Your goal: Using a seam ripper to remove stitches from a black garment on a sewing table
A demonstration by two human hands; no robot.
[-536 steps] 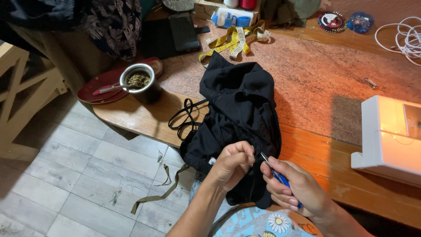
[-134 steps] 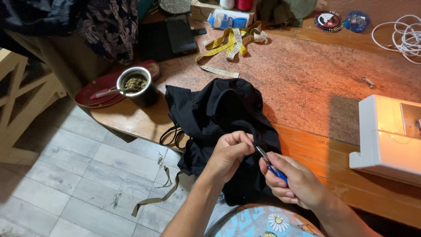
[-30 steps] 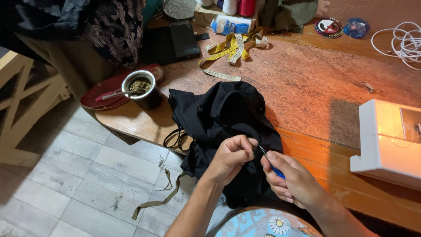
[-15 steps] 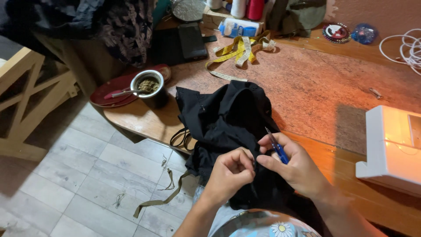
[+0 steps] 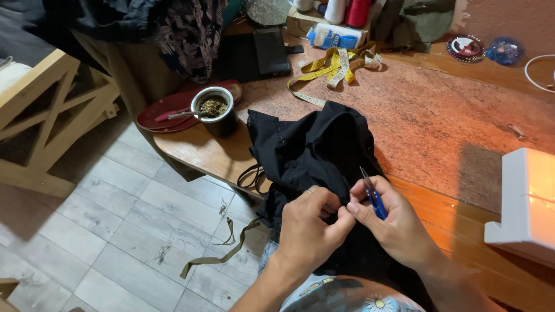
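Seam-picking looks like the step in hand. Left hand pinches the black garment at the counter edge; at its three o'clock, right hand clasps blue thread snips. The next cut calls for taut cloth. At eleven o'clock, a metal cup.

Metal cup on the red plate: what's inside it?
The metal cup holds greenish-brown, crumbly dried herb filling it near the rim, with a metal straw or spoon handle leaning out over the red plate. Anything beneath the herb is covered.
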